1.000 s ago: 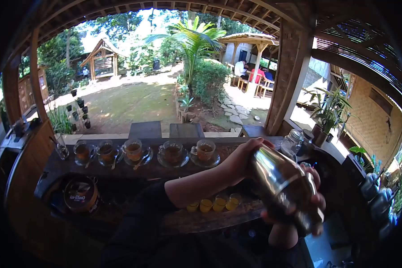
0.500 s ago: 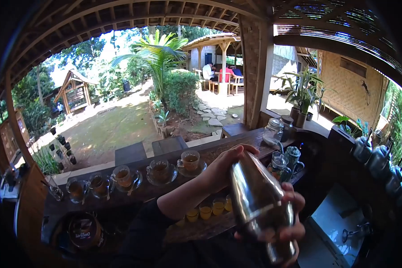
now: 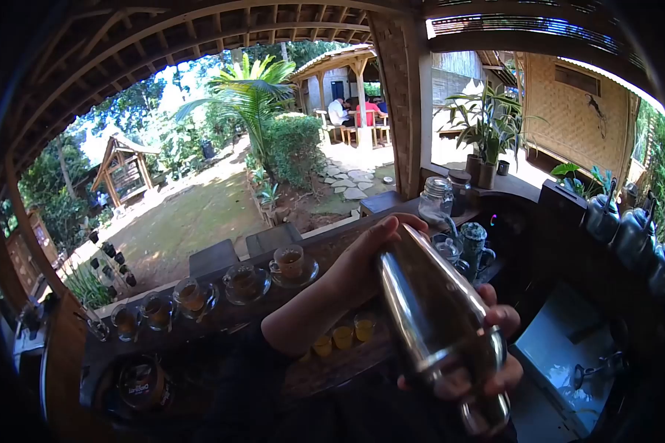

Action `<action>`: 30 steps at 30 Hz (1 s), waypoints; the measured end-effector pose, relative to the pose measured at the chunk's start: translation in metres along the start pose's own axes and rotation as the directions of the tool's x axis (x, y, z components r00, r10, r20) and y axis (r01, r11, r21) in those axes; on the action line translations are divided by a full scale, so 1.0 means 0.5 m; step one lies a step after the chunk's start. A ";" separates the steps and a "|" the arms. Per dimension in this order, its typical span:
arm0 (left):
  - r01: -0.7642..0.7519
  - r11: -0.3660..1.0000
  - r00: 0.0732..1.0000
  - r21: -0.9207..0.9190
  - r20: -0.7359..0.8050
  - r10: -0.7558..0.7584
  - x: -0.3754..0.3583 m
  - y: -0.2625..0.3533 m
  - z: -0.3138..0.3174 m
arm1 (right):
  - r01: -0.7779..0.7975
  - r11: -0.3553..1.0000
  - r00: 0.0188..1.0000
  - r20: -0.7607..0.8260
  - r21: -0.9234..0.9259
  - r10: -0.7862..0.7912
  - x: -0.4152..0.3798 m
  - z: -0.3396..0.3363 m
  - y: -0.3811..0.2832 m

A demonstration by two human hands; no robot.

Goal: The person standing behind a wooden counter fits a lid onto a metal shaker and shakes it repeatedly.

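A shiny metal cocktail shaker (image 3: 428,295) is held slantwise in front of me between both hands. My left hand (image 3: 366,255) reaches in from the left and is closed over its upper end. From the right, the fingers of my right hand (image 3: 501,343) wrap round the lower, wider part and its narrower end. What is inside the shaker is hidden. Beyond my left forearm, a row of glass cups (image 3: 288,262) with brown drink stands on saucers along the counter. Small glasses of yellow-orange liquid (image 3: 342,337) sit lower, beside the forearm.
Behind the shaker stand a lidded glass jar (image 3: 436,198) and a speckled blue-green pot (image 3: 473,242). A round container (image 3: 142,384) is at lower left. Metal kettles (image 3: 602,218) line the right side, above a pale basin (image 3: 558,347). People sit under a distant shelter (image 3: 358,111).
Both hands stay closed on the shaker, which has tilted slightly, its lower end swinging right. The view has shifted, so the cups and counter appear further left.
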State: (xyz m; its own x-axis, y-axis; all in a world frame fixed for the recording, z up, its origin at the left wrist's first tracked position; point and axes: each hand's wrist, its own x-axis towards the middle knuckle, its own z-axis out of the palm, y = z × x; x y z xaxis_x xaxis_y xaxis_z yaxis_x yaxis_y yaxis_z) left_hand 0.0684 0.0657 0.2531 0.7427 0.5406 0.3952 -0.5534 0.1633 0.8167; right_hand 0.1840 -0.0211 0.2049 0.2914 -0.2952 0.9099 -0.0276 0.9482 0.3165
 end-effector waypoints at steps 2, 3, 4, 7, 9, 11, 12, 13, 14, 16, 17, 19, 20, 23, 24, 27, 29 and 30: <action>-0.005 1.000 0.988 0.004 -0.157 0.006 0.049 -0.076 -0.056 | -0.271 0.902 0.931 0.145 -0.335 0.334 -0.001 -0.081 0.012; -0.016 0.999 0.967 0.047 -0.252 0.027 0.074 -0.141 -0.114 | 0.020 0.970 0.962 0.267 -0.244 0.048 -0.011 -0.130 0.077; 0.013 0.983 0.999 0.183 -0.040 -0.005 0.080 -0.173 -0.125 | -0.091 0.935 0.964 0.207 -0.343 0.169 -0.046 -0.167 0.099; 0.165 0.977 0.960 0.137 -0.250 -0.127 0.094 -0.253 -0.106 | -0.310 0.834 0.908 0.117 -0.457 0.402 -0.049 -0.249 0.065; 0.155 0.986 0.969 -0.054 -0.187 -0.163 0.128 -0.222 -0.025 | -0.081 0.912 0.957 0.225 -0.402 0.185 0.011 -0.267 0.053; 0.143 0.982 0.983 -0.121 -0.098 -0.156 0.152 -0.181 0.059 | -0.124 0.942 0.954 0.223 -0.312 0.199 0.053 -0.251 -0.025; 0.082 0.993 0.996 -0.090 -0.038 -0.085 0.164 -0.182 0.079 | -0.093 0.984 0.959 0.253 -0.153 0.130 0.039 -0.277 -0.038; 0.016 0.998 1.000 -0.062 0.027 -0.014 0.177 -0.187 0.091 | -0.059 0.998 0.961 0.272 0.012 0.054 0.033 -0.301 -0.042; -0.039 0.997 0.998 -0.066 0.044 0.042 0.191 -0.200 0.083 | -0.074 0.997 0.969 0.238 0.025 0.066 0.024 -0.323 -0.030; 0.017 0.991 0.996 -0.131 -0.088 -0.028 0.216 -0.243 0.042 | 0.005 0.994 0.936 0.351 -0.108 0.033 0.046 -0.371 0.020; 0.061 0.978 0.974 -0.199 -0.204 -0.102 0.229 -0.266 0.013 | 0.082 0.977 0.948 0.319 -0.196 -0.015 0.037 -0.378 0.078; 0.094 0.995 0.961 -0.034 -0.260 -0.099 0.244 -0.298 -0.025 | -0.214 0.900 0.938 0.177 -0.380 0.298 0.031 -0.425 0.107; 0.113 0.985 0.950 -0.134 -0.275 -0.146 0.250 -0.303 -0.022 | -0.244 0.904 0.951 0.096 -0.352 0.294 0.035 -0.431 0.105; -0.005 0.994 0.984 -0.108 -0.178 -0.014 0.251 -0.248 0.091 | -0.085 0.976 0.988 0.112 -0.203 0.109 0.124 -0.370 0.016; -0.041 0.998 0.988 0.045 -0.144 0.047 0.246 -0.238 0.119 | -0.099 0.994 0.993 0.059 -0.051 0.102 0.115 -0.353 0.000; -0.046 0.999 0.997 -0.018 -0.058 0.045 0.249 -0.262 0.118 | -0.027 1.000 0.999 -0.029 -0.005 0.027 0.070 -0.358 -0.014; 0.094 0.988 0.946 -0.122 -0.300 -0.127 0.257 -0.293 0.069 | -0.016 0.977 0.978 0.199 -0.213 0.060 0.075 -0.397 0.026; 0.135 0.974 0.900 0.182 -0.435 -0.043 0.238 -0.305 0.081 | -0.160 0.940 0.958 0.181 -0.302 0.221 0.027 -0.453 0.060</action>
State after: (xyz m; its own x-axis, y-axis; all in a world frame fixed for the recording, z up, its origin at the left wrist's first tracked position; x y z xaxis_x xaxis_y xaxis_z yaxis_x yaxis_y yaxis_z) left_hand 0.2564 0.0715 0.1926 0.5281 0.8380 0.1373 -0.3707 0.0820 0.9251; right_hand 0.4036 0.0301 0.1660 0.1001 -0.0943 0.9905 0.2162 0.9738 0.0708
